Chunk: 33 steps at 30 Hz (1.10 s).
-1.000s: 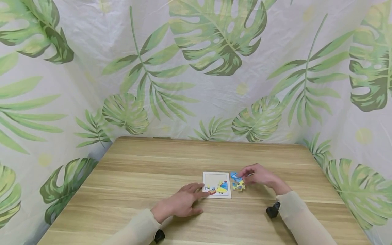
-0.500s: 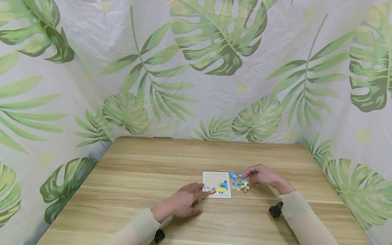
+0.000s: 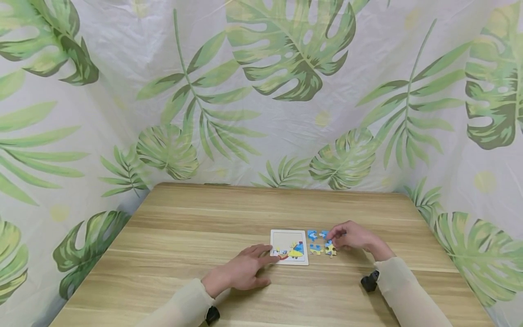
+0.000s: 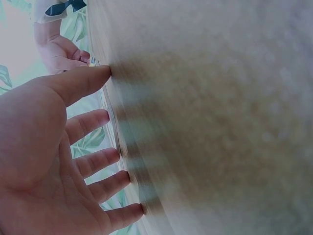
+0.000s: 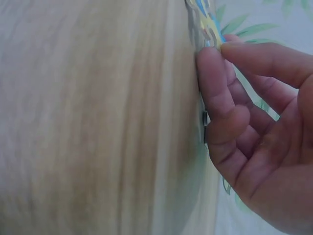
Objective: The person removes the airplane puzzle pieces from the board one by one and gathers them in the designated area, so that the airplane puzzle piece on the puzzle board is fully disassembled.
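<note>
Several puzzle pieces (image 3: 313, 233), bunched a second ago, lie spread on the counter (image 3: 196, 218) between the tray (image 3: 286, 239) and my right hand (image 3: 350, 235) in the head view, my left hand (image 3: 247, 268) touching the tray's edge. The left wrist view shows that hand's fingers straight, grasping nothing; in the right wrist view my right fingers curl beside pieces, whether pinching one I cannot tell.

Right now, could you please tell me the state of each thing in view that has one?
Square white-bordered puzzle board: flat, filled in only along its lower part.
Loose blue-and-yellow jigsaw pieces: outside the board, on the wood-grain table.
Left-hand grip: fingers nearly straight, fingertips at the board's left edge.
Right-hand grip: fingers bent, at the pieces; whether pinching one is unclear.
White-and-green leaf-print cloth: hung up, creased.
</note>
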Motion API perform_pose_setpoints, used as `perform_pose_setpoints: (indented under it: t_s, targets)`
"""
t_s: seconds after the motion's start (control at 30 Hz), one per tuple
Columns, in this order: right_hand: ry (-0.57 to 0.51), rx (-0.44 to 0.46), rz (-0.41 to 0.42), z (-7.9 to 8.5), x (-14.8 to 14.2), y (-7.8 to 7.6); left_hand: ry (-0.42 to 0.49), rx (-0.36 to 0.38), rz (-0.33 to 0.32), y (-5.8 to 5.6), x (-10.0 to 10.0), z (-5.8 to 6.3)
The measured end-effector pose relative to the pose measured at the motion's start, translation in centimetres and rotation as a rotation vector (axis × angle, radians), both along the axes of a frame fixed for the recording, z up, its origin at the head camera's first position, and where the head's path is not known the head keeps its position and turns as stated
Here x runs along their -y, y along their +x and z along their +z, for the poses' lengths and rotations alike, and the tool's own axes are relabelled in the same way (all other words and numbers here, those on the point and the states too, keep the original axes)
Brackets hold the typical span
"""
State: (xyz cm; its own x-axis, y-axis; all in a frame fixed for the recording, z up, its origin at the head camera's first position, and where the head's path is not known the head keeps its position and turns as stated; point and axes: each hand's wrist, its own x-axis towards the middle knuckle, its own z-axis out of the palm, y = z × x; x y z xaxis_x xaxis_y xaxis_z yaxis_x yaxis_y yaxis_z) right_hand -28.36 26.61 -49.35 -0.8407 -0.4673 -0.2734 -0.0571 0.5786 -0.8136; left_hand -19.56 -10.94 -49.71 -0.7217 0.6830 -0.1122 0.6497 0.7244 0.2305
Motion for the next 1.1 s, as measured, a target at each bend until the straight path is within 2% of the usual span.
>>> perform_pose_setpoints:
  t_s: [0.3, 0.8, 1.1]
  targets:
    - [0.023, -0.023, 0.004, -0.2, -0.1, 0.0, 0.002, 0.01, 0.006, 0.0, 0.0, 0.0]
    - [0.011, -0.009, -0.043, -0.2, 0.0, -0.1, 0.009, -0.006, -0.001, 0.1, 0.0, 0.1]
    - [0.04, -0.107, 0.014, 0.6, 1.6, -0.3, 0.001, 0.005, 0.002, 0.0, -0.1, 0.1]
